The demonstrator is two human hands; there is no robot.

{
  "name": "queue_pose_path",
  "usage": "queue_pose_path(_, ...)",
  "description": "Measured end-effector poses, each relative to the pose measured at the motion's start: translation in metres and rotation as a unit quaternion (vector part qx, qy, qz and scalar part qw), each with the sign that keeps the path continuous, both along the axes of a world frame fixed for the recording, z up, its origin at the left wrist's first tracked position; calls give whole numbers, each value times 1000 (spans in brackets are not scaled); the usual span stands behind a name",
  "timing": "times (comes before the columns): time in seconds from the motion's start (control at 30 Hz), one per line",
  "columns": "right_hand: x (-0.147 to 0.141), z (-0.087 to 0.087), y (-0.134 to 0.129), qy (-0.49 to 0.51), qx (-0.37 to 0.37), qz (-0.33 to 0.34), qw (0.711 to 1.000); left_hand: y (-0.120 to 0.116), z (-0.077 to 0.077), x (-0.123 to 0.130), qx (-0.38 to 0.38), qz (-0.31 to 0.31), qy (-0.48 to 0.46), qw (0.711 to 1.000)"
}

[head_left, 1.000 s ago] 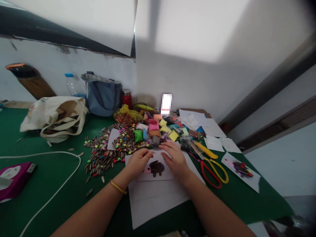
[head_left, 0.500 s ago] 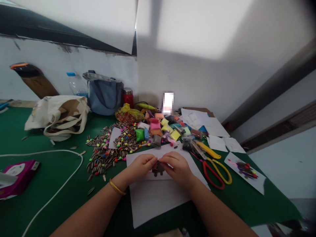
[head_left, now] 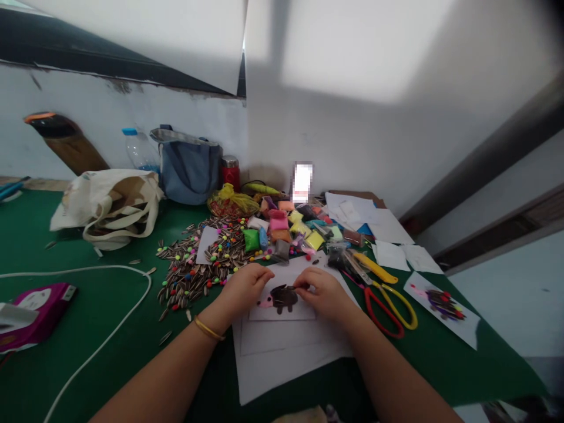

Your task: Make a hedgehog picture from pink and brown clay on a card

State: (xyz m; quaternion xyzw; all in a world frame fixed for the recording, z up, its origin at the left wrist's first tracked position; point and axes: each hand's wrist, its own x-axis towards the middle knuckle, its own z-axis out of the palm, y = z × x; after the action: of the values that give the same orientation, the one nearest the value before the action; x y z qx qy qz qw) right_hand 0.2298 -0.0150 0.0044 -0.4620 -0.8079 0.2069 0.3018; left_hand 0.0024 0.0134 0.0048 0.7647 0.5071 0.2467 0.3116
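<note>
Between my hands lies a small white card (head_left: 264, 313) with a dark brown clay hedgehog (head_left: 282, 301) that has a pink snout. A few sunflower seeds (head_left: 281, 288) stick up along its back. My right hand (head_left: 325, 294) is at the hedgehog's rear, thumb and fingertips pinched on a sunflower seed that touches the back. Over the card's left edge, my left hand (head_left: 247, 289) hovers with thumb and forefinger pressed together. Anything in that pinch is too small to make out. Larger white sheets (head_left: 282, 352) lie under the card.
Striped sunflower seeds (head_left: 180, 282) mixed with coloured pompoms are heaped on the left. Behind are bags of coloured clay (head_left: 278, 223). Scissors (head_left: 388, 305), a yellow cutter (head_left: 375, 268) and another decorated hedgehog card (head_left: 443, 305) lie right. A white cable (head_left: 110, 329) crosses the left side.
My hands were together over the hedgehog's back. They have moved apart, the left hand up and left, the right hand slightly right, so more of the hedgehog shows.
</note>
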Motion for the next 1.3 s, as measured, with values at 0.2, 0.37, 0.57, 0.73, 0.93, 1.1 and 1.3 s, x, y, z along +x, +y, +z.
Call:
queue_pose_path(0.2,-3,-3,-4,-67,-29,2,997,0,-8,0,27,-6,89,996)
queue_pose_path(0.37,-12,-7,-6,-79,-12,-5,997,-2,-8,0,53,-16,129,990)
queue_pose_path(0.57,-15,-7,-8,-108,8,-8,994,-4,-4,1,47,-23,145,988)
queue_pose_path(0.73,-18,-8,-10,-130,18,-9,991,-4,-4,2,51,-24,153,987)
queue_pose_path(0.93,-20,-6,-10,-150,1,-9,989,-4,-3,3,36,-24,177,983)
queue_pose_path(1.1,-17,-2,-10,-123,-20,-6,992,-5,0,3,35,-21,184,982)
queue_pose_path(1.3,-15,-4,-8,-120,-21,-16,992,-5,0,2,34,-32,190,981)
